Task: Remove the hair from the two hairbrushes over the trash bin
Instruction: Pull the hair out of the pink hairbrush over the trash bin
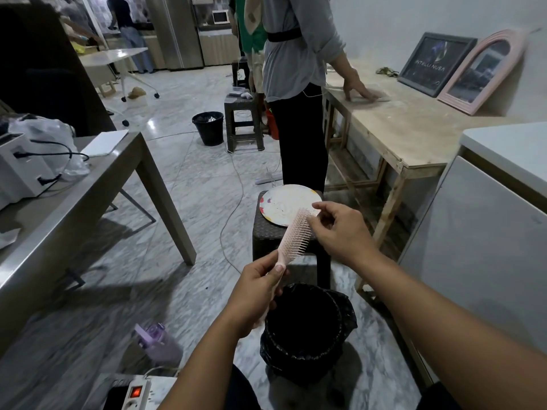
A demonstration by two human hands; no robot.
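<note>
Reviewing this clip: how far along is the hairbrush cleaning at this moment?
Done: nothing visibly finished; whether hair lies in the bin cannot be told. In hand: the left hand grips the pink brush by its handle above the bin, and the right hand picks at the bristles near the tip. Left: the second brush, which is not in view.

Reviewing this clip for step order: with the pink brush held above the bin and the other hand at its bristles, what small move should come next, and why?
Probably pull the right hand up off the bristles, drawing any hair away, then drop it. The left hand grips the pink hairbrush by its handle above the black-lined trash bin, and the right fingertips pinch at the bristle tips. Hair itself is too fine to see.
</note>
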